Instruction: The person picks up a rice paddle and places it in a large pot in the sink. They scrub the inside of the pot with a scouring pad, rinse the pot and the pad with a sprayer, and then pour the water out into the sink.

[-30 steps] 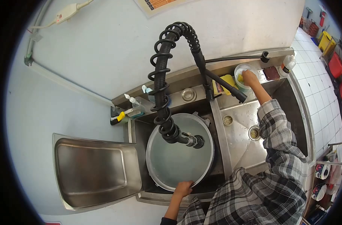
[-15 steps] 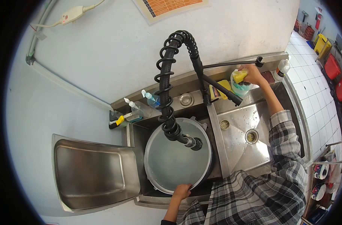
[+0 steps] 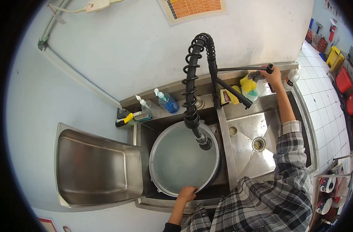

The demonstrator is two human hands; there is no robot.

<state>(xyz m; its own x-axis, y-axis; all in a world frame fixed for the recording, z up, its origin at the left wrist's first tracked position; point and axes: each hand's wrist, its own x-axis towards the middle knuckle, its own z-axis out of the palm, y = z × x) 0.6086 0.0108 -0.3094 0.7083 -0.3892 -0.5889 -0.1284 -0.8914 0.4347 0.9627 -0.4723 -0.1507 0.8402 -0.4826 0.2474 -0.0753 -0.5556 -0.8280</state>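
Observation:
A large round pot [image 3: 156, 185] full of cloudy water stands in the left sink basin. My left hand [image 3: 187, 194] grips its near rim, fingers curled over the edge. At the back ledge, my right hand [image 3: 274, 77] is closed on a dark grey scouring pad [image 3: 256, 75], partly behind the tip of the faucet's side arm [image 3: 242, 69]. Beside the pad, a yellow sponge [image 3: 246, 83] sits on a pale greenish tub [image 3: 252, 93]. The black spring faucet [image 3: 190, 81] arches over the pot, its spray head above the water.
A steel pan [image 3: 99, 170] leans at the left. Pump bottles, one with blue liquid [image 3: 169, 104], and a yellow-black brush [image 3: 124, 120] line the ledge. The right basin [image 3: 244, 150] has a drain [image 3: 258, 144]. A white bottle [image 3: 291, 79] stands at the far right corner.
My right hand has moved right, away from the yellow sponge, which now lies on the tub with the grey pad at my fingertips. My left hand stays on the pot rim. The view shifted slightly.

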